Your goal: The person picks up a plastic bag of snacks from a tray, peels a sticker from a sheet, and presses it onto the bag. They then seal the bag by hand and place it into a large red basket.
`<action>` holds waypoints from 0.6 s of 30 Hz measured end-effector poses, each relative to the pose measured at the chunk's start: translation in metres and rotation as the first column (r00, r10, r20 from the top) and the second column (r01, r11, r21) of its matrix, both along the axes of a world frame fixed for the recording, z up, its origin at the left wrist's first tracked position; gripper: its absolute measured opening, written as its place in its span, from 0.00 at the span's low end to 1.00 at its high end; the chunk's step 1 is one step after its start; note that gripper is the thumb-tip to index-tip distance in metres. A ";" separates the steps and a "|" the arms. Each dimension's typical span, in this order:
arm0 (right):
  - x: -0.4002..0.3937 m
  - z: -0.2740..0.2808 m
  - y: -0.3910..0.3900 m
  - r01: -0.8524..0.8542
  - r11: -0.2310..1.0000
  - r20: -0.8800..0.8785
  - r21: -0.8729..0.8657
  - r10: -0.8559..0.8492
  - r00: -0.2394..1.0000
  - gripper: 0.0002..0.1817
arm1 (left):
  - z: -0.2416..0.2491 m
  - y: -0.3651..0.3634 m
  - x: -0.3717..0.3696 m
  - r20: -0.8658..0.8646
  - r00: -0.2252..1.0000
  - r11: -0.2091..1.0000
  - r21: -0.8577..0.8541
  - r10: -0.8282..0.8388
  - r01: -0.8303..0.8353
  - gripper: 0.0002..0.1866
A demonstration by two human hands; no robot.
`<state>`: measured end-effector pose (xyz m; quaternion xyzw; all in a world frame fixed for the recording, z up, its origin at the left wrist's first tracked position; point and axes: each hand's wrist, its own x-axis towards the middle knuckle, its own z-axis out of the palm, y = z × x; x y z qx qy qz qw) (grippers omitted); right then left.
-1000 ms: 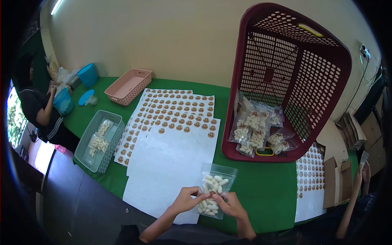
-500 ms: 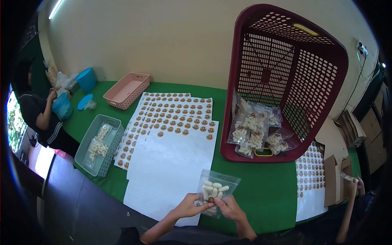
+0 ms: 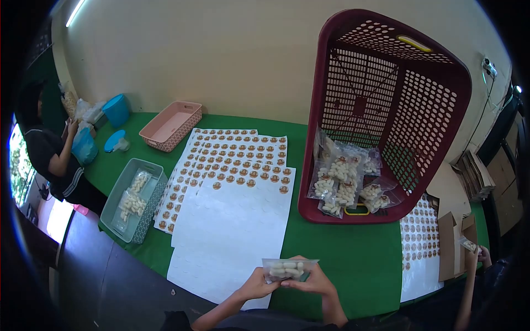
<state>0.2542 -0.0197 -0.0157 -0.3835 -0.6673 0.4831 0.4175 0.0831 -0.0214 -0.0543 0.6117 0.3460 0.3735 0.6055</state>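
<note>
Near the table's front edge, a clear zip bag of white oblong pieces (image 3: pixel 287 269) is held between both my hands. My left hand (image 3: pixel 257 284) grips its left side, and my right hand (image 3: pixel 316 280) grips the right side, thumbs close together at the lower edge. The bag is tilted, so its top edge faces me and its sticker cannot be seen. Just left of the hands lie sheets of round brown stickers (image 3: pixel 237 218), the top one largely bare backing.
A maroon crate (image 3: pixel 359 105) lies on its side with several filled bags (image 3: pixel 345 176) inside. A green basket (image 3: pixel 157 190) holds bags; a pink basket (image 3: pixel 171 124) stands behind. One person (image 3: pixel 47 149) is at left; another person's hands (image 3: pixel 477 254) hold a bag beside a carton (image 3: pixel 448 248).
The bag in my hands has tipped from showing its face to lying more edge-on, and my fingers have shifted to its sides. The sticker on it is now out of sight.
</note>
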 end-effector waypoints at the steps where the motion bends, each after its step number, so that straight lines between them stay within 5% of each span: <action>1: 0.001 -0.003 0.000 -0.001 1.000 0.001 -0.002 0.001 1.000 0.18 | 0.001 0.000 -0.003 0.003 1.000 0.996 -0.085 -0.012 0.013 0.13; 4: 0.001 -0.010 -0.002 -0.053 0.998 -0.042 -0.034 0.052 0.998 0.15 | 0.018 0.003 -0.008 -0.013 0.998 0.973 -0.223 -0.059 0.054 0.16; 6: -0.006 -0.007 -0.004 0.073 0.995 -0.105 -0.073 -0.081 0.991 0.14 | 0.023 0.007 -0.009 -0.032 0.995 0.958 -0.275 -0.097 0.084 0.19; 9: -0.012 -0.008 -0.004 0.150 0.954 -0.220 -0.258 -0.210 0.953 0.15 | 0.020 0.011 -0.010 -0.139 0.986 0.995 0.028 -0.094 0.099 0.44; 13: -0.022 -0.007 -0.005 0.197 0.934 -0.319 -0.297 -0.291 0.902 0.15 | 0.019 0.013 -0.014 -0.072 0.997 1.000 -0.006 0.008 -0.008 0.43; 15: -0.021 -0.014 -0.004 0.281 0.951 -0.058 -0.129 -0.290 0.955 0.14 | 0.024 0.018 -0.017 -0.027 0.999 0.999 -0.023 0.036 -0.037 0.41; 18: -0.019 -0.019 -0.007 0.135 0.967 0.001 -0.214 -0.138 0.990 0.11 | 0.026 0.022 -0.022 0.114 0.991 0.997 -0.049 0.066 -0.060 0.33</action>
